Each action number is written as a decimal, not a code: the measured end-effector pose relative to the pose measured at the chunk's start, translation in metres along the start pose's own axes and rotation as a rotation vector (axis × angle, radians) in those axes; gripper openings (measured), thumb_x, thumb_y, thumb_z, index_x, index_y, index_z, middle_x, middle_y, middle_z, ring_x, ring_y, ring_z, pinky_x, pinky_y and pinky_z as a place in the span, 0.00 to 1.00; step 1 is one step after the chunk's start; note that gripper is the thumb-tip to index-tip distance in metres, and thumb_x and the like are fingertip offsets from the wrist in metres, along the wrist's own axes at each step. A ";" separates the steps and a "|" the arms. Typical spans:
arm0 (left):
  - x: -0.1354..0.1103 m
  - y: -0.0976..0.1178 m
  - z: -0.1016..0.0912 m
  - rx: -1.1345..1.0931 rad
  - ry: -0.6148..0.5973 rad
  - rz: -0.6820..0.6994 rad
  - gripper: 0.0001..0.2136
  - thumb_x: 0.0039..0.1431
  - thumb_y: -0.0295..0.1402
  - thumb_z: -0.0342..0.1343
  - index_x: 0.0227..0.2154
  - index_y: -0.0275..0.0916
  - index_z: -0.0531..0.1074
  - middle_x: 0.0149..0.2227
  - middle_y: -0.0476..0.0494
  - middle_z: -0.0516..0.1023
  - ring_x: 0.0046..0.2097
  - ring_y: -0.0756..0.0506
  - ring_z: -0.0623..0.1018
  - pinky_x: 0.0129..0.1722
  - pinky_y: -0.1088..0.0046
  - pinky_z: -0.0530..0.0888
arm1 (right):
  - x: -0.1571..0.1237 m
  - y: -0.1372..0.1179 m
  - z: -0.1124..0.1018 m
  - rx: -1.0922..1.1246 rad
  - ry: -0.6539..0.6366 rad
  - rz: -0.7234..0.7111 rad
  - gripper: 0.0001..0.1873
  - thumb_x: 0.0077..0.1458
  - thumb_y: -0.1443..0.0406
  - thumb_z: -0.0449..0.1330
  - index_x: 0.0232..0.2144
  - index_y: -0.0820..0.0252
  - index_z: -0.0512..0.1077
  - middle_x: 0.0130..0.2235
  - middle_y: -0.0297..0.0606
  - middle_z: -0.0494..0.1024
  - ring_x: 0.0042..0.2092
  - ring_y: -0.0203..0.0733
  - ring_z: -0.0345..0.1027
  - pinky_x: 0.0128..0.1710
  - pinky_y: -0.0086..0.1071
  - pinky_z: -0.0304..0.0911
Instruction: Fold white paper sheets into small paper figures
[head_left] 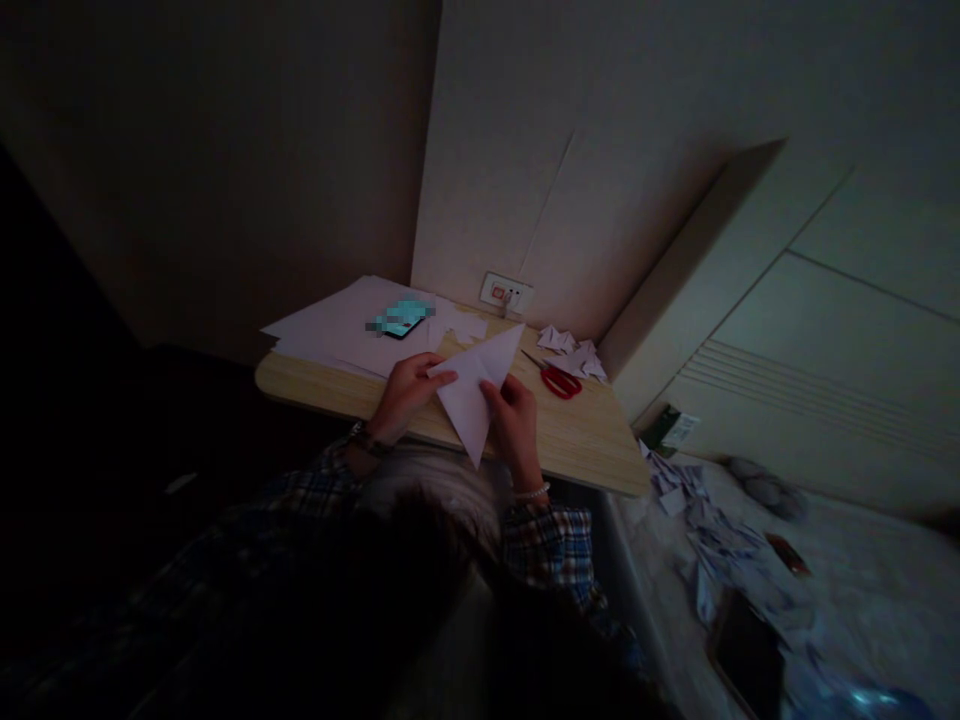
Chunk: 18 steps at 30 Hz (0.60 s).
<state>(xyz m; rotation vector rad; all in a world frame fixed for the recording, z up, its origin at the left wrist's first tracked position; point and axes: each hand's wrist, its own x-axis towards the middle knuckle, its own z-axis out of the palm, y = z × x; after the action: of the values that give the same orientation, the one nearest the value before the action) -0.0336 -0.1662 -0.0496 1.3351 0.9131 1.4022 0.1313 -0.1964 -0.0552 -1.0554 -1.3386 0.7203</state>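
Note:
A white sheet of paper [480, 385], folded into a triangle, is held over the front of a small wooden table [577, 440]. My left hand [405, 392] grips its left edge with thumb on top. My right hand [517, 420] pinches the lower right side of the fold. Both wrists show plaid sleeves; the right one wears a bead bracelet, the left a watch.
Red-handled scissors [559, 380] lie right of the paper, near small folded paper pieces [574, 352]. A stack of white sheets [345, 325] with a phone [401, 322] covers the table's left. A wall socket [506, 293] is behind. More folded pieces [705, 525] litter the bed at right.

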 end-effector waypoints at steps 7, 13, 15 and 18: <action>0.001 -0.003 -0.001 0.017 0.016 0.012 0.21 0.40 0.51 0.67 0.29 0.38 0.74 0.30 0.46 0.80 0.36 0.42 0.77 0.36 0.69 0.71 | 0.001 0.004 -0.003 -0.090 0.064 -0.033 0.16 0.54 0.53 0.59 0.27 0.59 0.74 0.28 0.34 0.75 0.33 0.41 0.64 0.34 0.32 0.61; 0.003 -0.004 -0.002 0.034 -0.057 0.014 0.19 0.42 0.49 0.65 0.28 0.38 0.75 0.30 0.45 0.80 0.37 0.40 0.78 0.38 0.68 0.72 | 0.000 0.003 -0.001 0.003 0.031 0.047 0.17 0.49 0.53 0.64 0.34 0.61 0.77 0.33 0.37 0.80 0.34 0.42 0.67 0.34 0.33 0.63; 0.004 -0.005 -0.002 0.038 -0.046 0.027 0.18 0.43 0.48 0.64 0.29 0.38 0.75 0.31 0.45 0.80 0.39 0.40 0.78 0.39 0.67 0.73 | 0.001 0.004 -0.001 -0.032 0.068 0.021 0.16 0.50 0.53 0.62 0.30 0.61 0.76 0.30 0.35 0.78 0.33 0.41 0.66 0.34 0.32 0.62; 0.005 -0.007 -0.003 0.048 -0.014 0.043 0.18 0.43 0.48 0.62 0.29 0.38 0.75 0.33 0.43 0.81 0.41 0.39 0.78 0.41 0.66 0.74 | 0.002 0.005 -0.002 -0.043 0.092 0.012 0.16 0.51 0.53 0.61 0.26 0.60 0.73 0.27 0.33 0.75 0.32 0.39 0.64 0.32 0.31 0.60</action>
<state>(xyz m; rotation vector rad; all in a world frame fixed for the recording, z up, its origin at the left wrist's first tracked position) -0.0352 -0.1593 -0.0550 1.4065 0.9186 1.4096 0.1346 -0.1932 -0.0583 -1.1190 -1.2749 0.6467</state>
